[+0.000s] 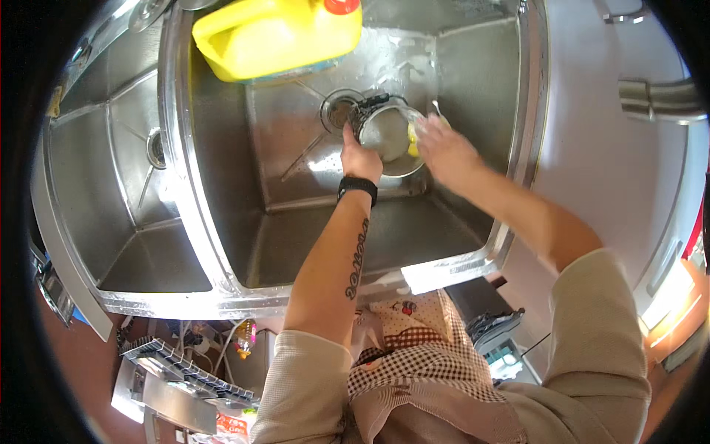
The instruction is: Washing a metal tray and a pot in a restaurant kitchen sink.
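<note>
A round, shiny vessel (387, 136), a pot or a bowl, is tilted in the larger basin of a stainless-steel sink (305, 233). My left hand (359, 158), with a black band at the wrist, grips the vessel's left side, thumb up along it. Dark parts, perhaps a handle, show beyond the thumb, but their shape is unclear. Against the right rim, my right hand (444, 147) presses a yellow sponge or cloth (412, 139); this hand is blurred and hides most of it. White suds cling near its fingers.
A yellow plastic jug (277, 39) with a red cap stands at the basin's far left. Beside the vessel lies the drain (339, 111). A steel divider (186, 166) separates the smaller left basin (133, 183). Suds streak the far wall, and a metal pipe (654, 99) juts in at right.
</note>
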Demonstrator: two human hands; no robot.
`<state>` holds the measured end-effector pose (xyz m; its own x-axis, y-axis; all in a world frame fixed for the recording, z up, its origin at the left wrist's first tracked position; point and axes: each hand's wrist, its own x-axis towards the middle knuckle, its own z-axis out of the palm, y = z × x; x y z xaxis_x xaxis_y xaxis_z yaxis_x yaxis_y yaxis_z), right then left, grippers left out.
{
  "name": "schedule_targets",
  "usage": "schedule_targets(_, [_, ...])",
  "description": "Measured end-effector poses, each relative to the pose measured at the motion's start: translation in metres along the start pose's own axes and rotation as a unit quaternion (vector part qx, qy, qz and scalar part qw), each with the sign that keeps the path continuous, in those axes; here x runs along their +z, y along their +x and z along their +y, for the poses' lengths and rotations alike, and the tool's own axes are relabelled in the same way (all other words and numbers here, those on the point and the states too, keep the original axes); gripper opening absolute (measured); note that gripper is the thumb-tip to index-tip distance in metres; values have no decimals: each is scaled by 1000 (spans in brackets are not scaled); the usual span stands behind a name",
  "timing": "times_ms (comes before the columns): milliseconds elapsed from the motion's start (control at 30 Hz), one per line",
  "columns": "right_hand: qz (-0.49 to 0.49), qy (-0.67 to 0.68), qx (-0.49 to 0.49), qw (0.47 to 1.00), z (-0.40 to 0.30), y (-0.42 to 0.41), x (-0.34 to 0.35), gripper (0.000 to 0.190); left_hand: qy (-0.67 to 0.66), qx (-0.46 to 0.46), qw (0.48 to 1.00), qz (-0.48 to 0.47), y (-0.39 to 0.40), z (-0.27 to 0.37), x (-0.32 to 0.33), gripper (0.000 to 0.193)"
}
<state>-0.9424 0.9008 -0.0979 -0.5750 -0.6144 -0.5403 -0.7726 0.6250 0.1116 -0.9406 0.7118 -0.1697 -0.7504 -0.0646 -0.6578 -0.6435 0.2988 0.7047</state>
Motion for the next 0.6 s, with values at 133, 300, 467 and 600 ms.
schedule_targets(133, [-44,333,126,934,-74,1,-16,41,7,51,990,132,9,-23,22,76])
schedule_targets(300, [-146,90,-17,985,-16,-5,-7,40,23,14,999,-32,8,-7,1,75])
schedule_targets(467, [-33,-55,114,991,-58,1,32,40,21,31,999,-13,11,-14,14,73])
schedule_targets(600, [-150,484,136,851,-87,23,1,41,101,37,993,-50,10,-29,-3,71])
